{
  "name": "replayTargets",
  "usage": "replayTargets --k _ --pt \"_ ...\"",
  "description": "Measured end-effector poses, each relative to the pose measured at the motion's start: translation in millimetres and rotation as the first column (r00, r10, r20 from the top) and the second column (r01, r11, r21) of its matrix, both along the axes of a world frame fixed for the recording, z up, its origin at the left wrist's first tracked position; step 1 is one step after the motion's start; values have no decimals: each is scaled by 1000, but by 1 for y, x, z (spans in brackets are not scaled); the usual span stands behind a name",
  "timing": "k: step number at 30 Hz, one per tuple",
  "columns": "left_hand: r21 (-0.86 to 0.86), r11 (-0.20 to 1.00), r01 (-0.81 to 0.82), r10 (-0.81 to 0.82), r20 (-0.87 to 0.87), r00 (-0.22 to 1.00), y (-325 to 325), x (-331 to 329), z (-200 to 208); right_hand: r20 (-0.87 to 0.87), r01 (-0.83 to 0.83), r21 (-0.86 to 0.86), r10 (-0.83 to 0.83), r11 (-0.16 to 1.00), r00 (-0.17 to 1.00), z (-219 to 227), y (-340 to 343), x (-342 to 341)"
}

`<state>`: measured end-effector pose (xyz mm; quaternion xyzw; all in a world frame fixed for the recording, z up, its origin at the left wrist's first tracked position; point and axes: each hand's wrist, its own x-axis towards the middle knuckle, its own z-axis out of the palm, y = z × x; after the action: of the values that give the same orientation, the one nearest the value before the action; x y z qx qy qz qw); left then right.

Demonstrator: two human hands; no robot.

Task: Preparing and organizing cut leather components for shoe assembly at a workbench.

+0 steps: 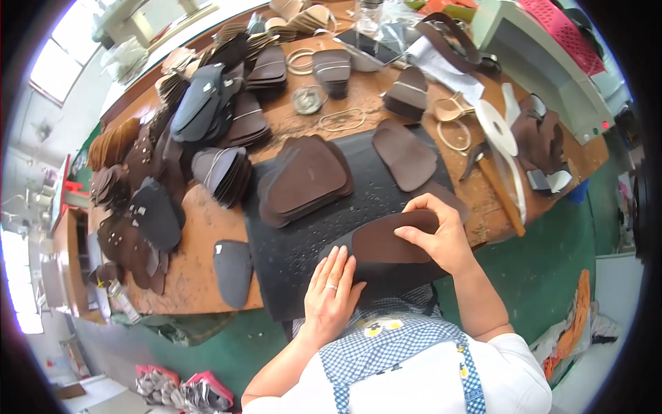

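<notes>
A brown leather piece (389, 241) with rounded ends lies near the front of a black mat (283, 265) on the workbench. My right hand (441, 234) grips its right end, the thumb on top and the fingertips curled at the far edge. My left hand (331, 293) rests flat just left of the piece, its fingers stretched out over a dark surface; a ring is on one finger. Whether a second dark piece lies under those fingertips is hard to make out. Beyond my hands sit a stack of brown leather pieces (307, 176) and one single brown piece (405, 155).
A wooden-handled hammer (500, 193) and a roll of white tape (496, 127) lie at the right. Tied bundles of dark pieces (332, 69) fill the far side. A grey piece (233, 272) lies left of the mat. A grey machine housing (545, 69) stands far right.
</notes>
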<state>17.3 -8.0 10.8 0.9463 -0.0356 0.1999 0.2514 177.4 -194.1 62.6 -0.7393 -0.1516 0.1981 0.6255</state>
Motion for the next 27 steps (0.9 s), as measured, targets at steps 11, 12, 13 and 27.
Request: replayTargets --k 11,12,13,27 --pt "51 979 -196 192 65 979 9 -44 -20 19 -229 -113 233 967 972 -39 41 -13" --pt "49 979 -196 193 64 979 9 -44 -21 24 -234 -124 239 964 971 -39 41 -13" --pt "51 979 -195 192 67 979 10 -44 -21 24 -234 -127 239 964 971 -39 40 -13" --pt "133 982 -136 140 -21 990 10 -37 -10 -19 -125 -258 125 958 992 -26 15 -8"
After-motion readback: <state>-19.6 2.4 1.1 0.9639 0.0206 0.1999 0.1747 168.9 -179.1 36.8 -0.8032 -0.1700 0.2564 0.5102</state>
